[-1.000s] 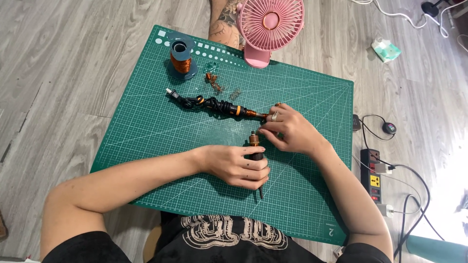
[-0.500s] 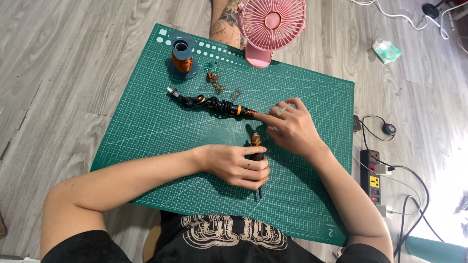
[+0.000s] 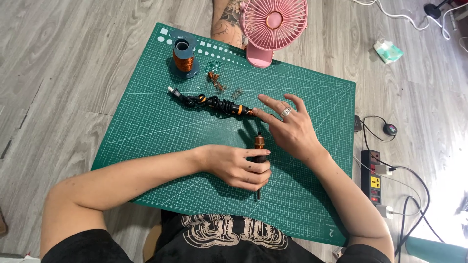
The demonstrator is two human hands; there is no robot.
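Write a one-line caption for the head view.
Left hand grips a small motor rotor on a green cutting mat; right hand reaches toward a coiled cable.

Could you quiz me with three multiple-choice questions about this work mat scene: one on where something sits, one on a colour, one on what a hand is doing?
1. Where does the copper wire spool stand?
A. far left corner of the green mat
B. on the bare floor
C. on the power strip

2. What colour is the small fan?
A. blue
B. pink
C. white

3. How is the left hand?
A. flat and empty
B. closed around a small rod-like part
C. off the mat

Answers: 1 A, the spool stands on the mat's far left corner; 2 B, its grille and base are pink; 3 B, the fingers wrap it.
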